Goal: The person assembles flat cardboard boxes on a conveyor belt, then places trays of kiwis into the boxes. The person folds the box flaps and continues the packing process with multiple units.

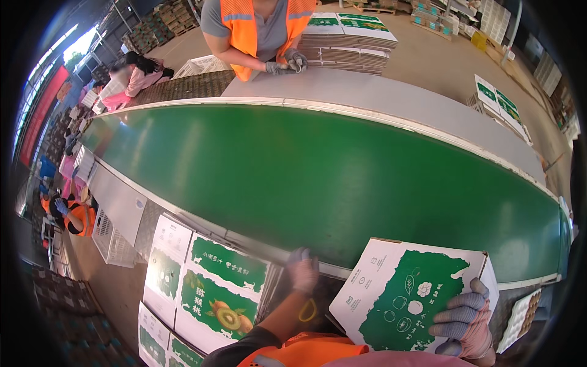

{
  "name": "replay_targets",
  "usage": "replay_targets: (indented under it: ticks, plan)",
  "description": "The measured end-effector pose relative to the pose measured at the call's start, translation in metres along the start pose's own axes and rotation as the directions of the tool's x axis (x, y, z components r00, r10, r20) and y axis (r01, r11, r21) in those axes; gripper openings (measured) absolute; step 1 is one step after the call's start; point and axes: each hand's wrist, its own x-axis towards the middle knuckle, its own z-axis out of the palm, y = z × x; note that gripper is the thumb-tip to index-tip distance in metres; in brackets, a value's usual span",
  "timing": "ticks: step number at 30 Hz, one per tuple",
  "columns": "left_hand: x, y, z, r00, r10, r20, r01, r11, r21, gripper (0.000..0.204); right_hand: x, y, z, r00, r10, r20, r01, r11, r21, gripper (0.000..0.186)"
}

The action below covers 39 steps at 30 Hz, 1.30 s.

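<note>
Even, bright daylight from upper left; fisheye bends edges, dark rim.

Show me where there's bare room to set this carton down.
The green belt lies bare between both pale rails. The grey ledge beyond is free right of the co-worker's gloved hands. Crowded: the flat cartons by your left hand.

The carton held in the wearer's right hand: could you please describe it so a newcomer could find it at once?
Start at the wide green conveyor belt and follow its near edge rightward. There the gloved right hand grips a white-and-green carton. Unlike the flat carton stack to the left, it is lifted and tilted.
</note>
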Motion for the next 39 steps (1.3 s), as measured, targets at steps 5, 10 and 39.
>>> replay_targets:
  ticks: [5, 10, 39]
  plan:
    - [0.01, -0.018, -0.003, 0.999, 0.049, -0.018, -0.049, 0.999, -0.008, 0.033, 0.005, 0.003, 0.012, 0.999, -0.019, -0.046, 0.02, 1.0, 0.024, 0.037]
    - [0.007, -0.005, 0.011, 0.992, 0.127, -0.026, -0.127, 0.992, -0.004, 0.032, 0.003, 0.007, 0.008, 0.998, -0.052, -0.038, 0.05, 0.998, -0.041, 0.04]
    - [0.017, 0.098, -0.104, 0.269, 0.461, 0.846, 0.959, -0.211, -0.19, 0.05, 0.001, 0.016, 0.015, 0.898, -0.279, -0.339, 0.319, 0.945, 0.068, 0.02]
